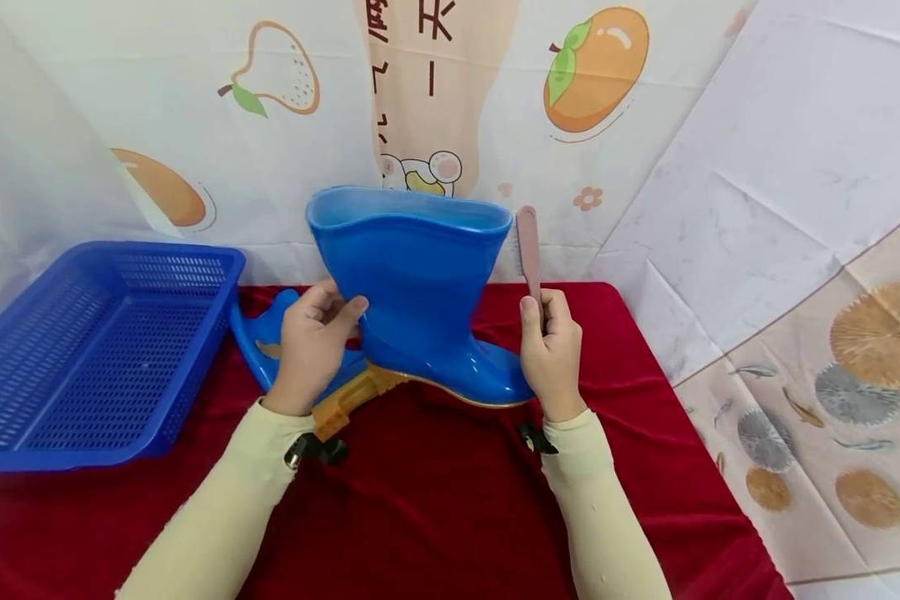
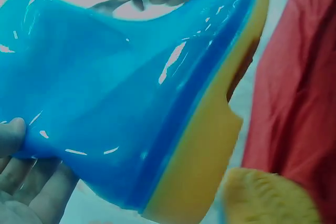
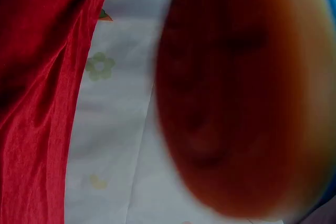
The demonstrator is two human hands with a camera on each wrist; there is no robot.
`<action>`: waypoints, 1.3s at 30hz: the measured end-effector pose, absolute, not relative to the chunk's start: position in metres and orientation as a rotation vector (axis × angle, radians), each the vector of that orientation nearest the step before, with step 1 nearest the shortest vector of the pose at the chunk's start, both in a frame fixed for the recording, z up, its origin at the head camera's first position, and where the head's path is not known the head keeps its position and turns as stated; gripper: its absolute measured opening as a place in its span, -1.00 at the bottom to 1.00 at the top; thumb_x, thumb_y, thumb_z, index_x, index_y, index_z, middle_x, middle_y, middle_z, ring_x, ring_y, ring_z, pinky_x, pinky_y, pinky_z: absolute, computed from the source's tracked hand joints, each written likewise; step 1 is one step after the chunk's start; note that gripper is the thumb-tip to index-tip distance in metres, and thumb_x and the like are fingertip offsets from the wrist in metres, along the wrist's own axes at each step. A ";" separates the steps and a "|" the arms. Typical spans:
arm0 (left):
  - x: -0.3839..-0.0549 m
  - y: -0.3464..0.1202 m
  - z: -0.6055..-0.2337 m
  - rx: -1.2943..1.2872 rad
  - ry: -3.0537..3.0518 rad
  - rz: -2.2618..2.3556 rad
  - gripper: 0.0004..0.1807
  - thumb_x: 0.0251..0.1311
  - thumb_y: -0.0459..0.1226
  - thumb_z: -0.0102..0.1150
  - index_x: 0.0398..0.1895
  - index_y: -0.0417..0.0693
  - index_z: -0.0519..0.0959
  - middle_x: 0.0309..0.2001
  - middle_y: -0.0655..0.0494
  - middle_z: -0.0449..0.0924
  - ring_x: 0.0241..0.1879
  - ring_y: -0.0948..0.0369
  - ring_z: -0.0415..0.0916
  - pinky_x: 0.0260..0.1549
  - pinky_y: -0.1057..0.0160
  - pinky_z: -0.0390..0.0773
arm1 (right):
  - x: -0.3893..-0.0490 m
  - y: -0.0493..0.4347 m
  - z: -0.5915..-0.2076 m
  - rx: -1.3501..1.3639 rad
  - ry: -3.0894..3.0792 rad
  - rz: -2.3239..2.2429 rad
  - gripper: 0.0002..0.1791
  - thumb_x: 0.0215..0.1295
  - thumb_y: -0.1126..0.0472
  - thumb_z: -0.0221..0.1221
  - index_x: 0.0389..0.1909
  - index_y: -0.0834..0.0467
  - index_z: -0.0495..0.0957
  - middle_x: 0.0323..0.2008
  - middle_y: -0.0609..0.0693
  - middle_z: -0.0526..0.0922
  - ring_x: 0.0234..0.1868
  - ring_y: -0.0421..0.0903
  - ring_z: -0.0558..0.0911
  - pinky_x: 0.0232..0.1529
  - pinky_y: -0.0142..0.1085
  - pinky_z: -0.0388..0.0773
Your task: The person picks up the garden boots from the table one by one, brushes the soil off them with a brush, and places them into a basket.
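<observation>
My left hand (image 1: pixel 309 348) grips a blue rain boot (image 1: pixel 420 283) at the back of its ankle, thumb on the near side. The boot is held above the table, opening upward and toe to the right. Its yellow sole (image 2: pixel 197 156) shows in the left wrist view; close and blurred, the front sole (image 3: pixel 226 93) fills much of the right wrist view. Upright in my right hand (image 1: pixel 557 354) is a pink brush (image 1: pixel 528 242), its short bristles facing the boot shaft. Behind my left hand a second blue boot (image 1: pixel 258 342) lies on its side, partly hidden.
A blue perforated basket (image 1: pixel 228 275) stands at the left of the table. Red cloth (image 1: pixel 450 500) covers the tabletop. A white printed curtain (image 1: pixel 285 158) hangs close behind the table, with more fabric on the right.
</observation>
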State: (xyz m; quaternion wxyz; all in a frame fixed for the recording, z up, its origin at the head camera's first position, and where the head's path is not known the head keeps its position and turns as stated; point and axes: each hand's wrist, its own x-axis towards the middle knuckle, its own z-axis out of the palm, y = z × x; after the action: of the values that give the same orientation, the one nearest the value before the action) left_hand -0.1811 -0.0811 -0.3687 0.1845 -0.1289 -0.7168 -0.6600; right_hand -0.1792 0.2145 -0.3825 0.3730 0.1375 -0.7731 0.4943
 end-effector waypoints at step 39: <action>-0.187 -0.046 -0.383 -0.530 -2.241 -1.792 -0.76 0.57 -0.23 0.06 -0.31 -0.16 0.43 -0.37 -0.08 0.53 -0.38 0.06 0.54 -0.42 0.31 0.59 | -0.175 0.200 -0.391 1.002 -2.298 1.165 -0.80 0.53 0.20 0.16 -0.08 0.14 0.75 -0.48 -0.15 0.67 -0.49 -0.25 0.57 -0.44 -0.36 0.54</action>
State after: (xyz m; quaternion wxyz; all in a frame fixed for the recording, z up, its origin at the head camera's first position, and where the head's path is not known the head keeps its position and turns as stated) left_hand -0.1866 -0.0463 -0.3827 0.1118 -0.1806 -0.7632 -0.6102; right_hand -0.1753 0.1999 -0.3912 0.1874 0.3562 -0.8165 0.4139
